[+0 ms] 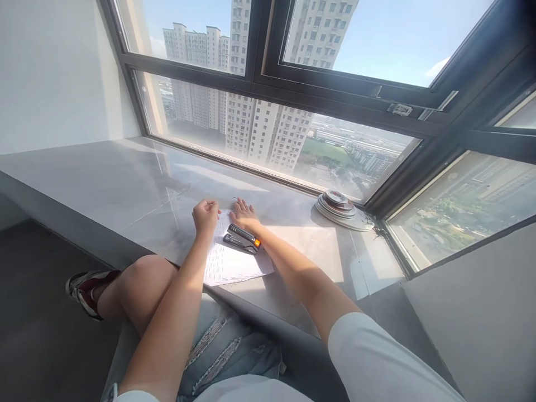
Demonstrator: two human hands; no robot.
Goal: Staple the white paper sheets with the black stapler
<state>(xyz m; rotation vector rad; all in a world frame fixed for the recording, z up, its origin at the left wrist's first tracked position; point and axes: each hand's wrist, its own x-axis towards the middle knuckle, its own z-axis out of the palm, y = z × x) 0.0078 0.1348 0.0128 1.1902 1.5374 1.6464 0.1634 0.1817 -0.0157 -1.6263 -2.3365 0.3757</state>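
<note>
Black stapler (243,232) lies on the printed paper (238,266). Left hand (205,216) at the paper's far-left corner: fingers curled nearly closed; cannot tell whether they grip anything. Right hand (246,216) palm-down at paper's far edge, fingers spread, gripping nothing.

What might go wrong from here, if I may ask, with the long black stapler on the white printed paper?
The right forearm lies close beside the long black stapler and might nudge it. The white printed paper has a corner near the front edge of the smooth grey ledge, so a bump could crease it.
</note>
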